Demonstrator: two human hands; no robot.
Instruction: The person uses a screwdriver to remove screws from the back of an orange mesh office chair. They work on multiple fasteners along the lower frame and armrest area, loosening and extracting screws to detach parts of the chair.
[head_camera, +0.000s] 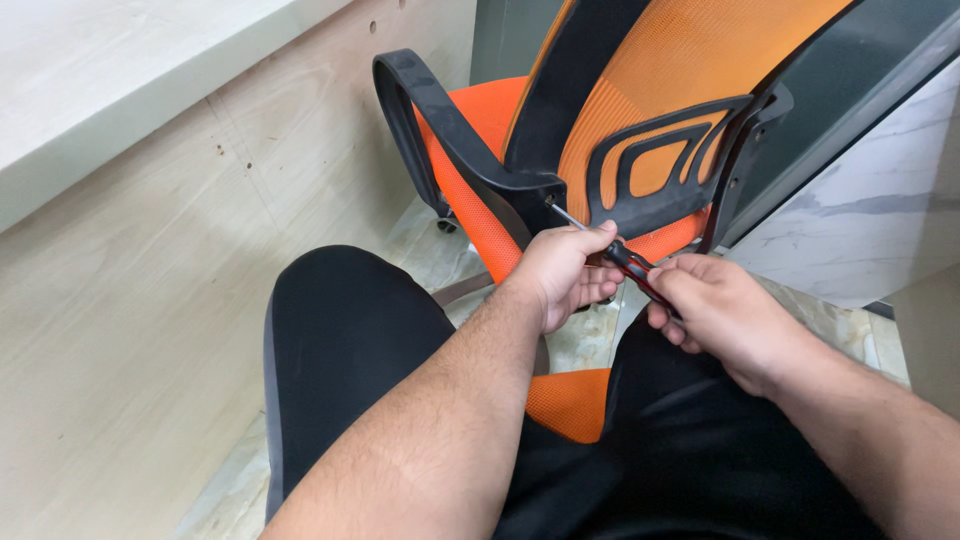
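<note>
Left hand (565, 275) is clenched around the front of a screwdriver (610, 255), thumb laid along the top where metal shaft meets the red-and-black handle. Right hand (715, 315) grasps the rear of the same handle, fingers curled over it. Both grips are closed on the tool.

Screwdriver tip sits at a screw point (549, 201) on the black plastic bracket where the armrest (440, 120) joins the back of the orange mesh office chair (640, 90). Shaft runs up-left from the hands to that spot; tip looks seated, but whether a screw head is there is too small to tell.

Chair is tipped toward the person, backrest and black lumbar frame (665, 165) facing the camera, a caster visible below by the tiled floor (440, 240). Person's dark-trousered knees (350, 330) fill the lower frame. Plywood panel (150, 300) to the left.

Step judged: driving or loosening the armrest fastener, mid-turn. Next move calls for keeping the tip pressed straight in line with the screw while the rear hand twists, front hand steadying the shaft so it does not slip off.
</note>
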